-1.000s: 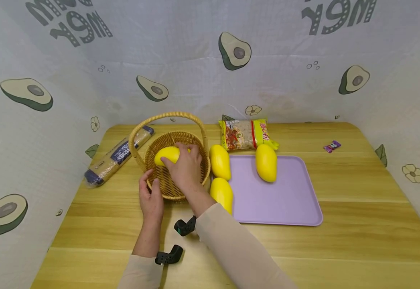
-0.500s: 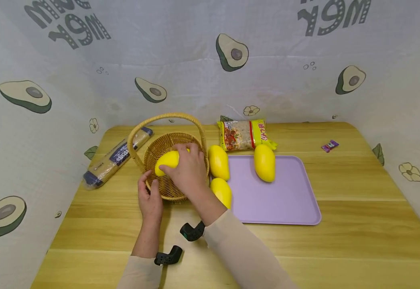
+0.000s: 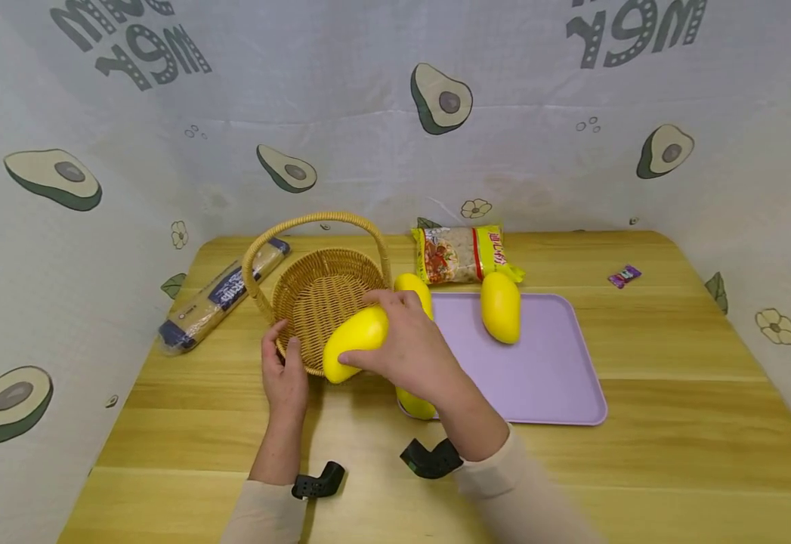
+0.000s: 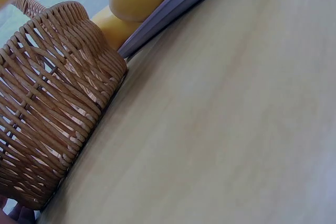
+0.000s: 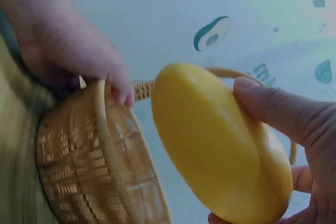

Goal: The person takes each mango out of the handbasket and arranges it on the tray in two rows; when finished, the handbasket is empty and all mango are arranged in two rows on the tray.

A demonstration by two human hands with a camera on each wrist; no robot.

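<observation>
My right hand [image 3: 414, 344] grips a yellow mango [image 3: 357, 340] above the front right rim of a wicker basket [image 3: 320, 302]. In the right wrist view the thumb lies along one side of the mango [image 5: 215, 145], which is apart from the basket [image 5: 100, 150]. At the basket's front left, my left hand [image 3: 286, 378] holds its rim, with a fingertip over the edge in the right wrist view. The woven bottom shows inside. On the lilac tray [image 3: 517, 378] lie several parts of a group: one mango [image 3: 501, 308] near the back and two along the left edge, partly hidden by my right hand.
Left of the basket lies a long noodle pack [image 3: 221, 295] in clear wrap. Behind the tray is a yellow-and-red food packet [image 3: 463, 255]. A small purple wrapped candy [image 3: 624, 276] is at the far right. A patterned curtain [image 3: 361, 98] encloses the wooden table [image 3: 674, 423].
My right hand has lifted the mango out of the basket and moved it right and toward me. My left hand stays at the basket rim.
</observation>
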